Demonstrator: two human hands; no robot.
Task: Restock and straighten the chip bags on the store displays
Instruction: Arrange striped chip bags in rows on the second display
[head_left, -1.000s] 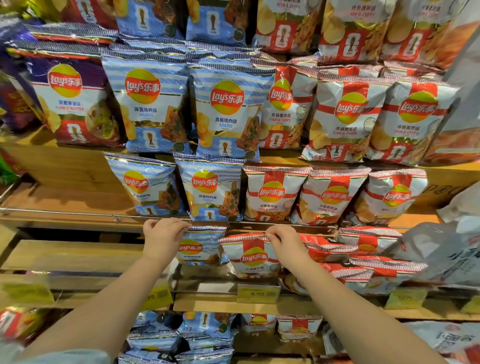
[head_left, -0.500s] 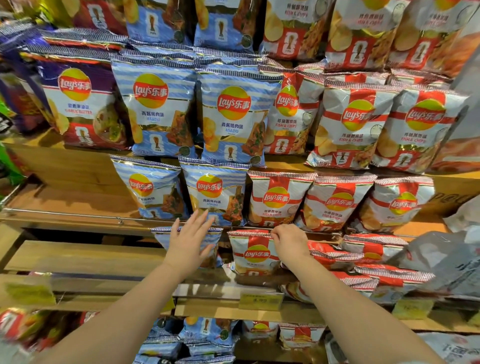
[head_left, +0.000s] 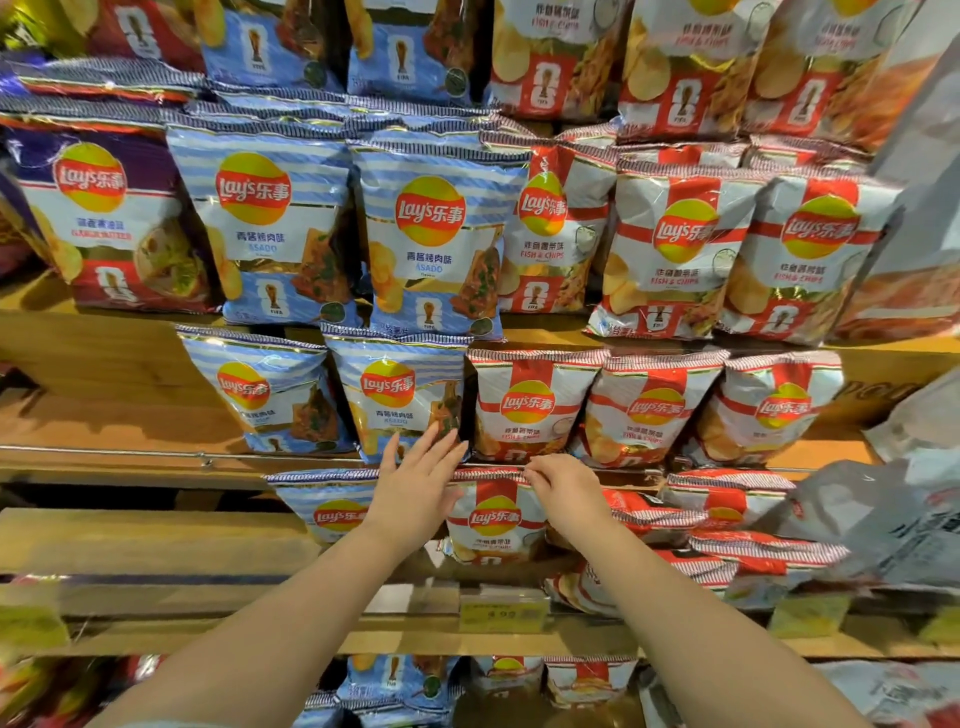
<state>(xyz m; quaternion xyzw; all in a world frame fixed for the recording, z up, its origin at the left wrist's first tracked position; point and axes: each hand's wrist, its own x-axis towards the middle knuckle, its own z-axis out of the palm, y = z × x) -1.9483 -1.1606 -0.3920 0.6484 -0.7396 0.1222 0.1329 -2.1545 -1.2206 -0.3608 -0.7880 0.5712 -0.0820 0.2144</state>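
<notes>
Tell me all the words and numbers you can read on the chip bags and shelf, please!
"Lay's" with Chinese characters: logo on every bag, such as the blue bag.
"ASADO": blue bag, under the logo.
"FISH & CHIPS": red bag.
"FIFA": small mark below the trophy on the blue bag.
"GARLIC BUTTER": purple bag, blurred, likely.
Price tag: perhaps "4.99", too blurred to be sure.
Other small print is unreadable.

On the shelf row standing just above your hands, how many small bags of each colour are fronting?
Blue Asado bags: 2
Red Fish & Chips bags: 3
Total: 5
</notes>
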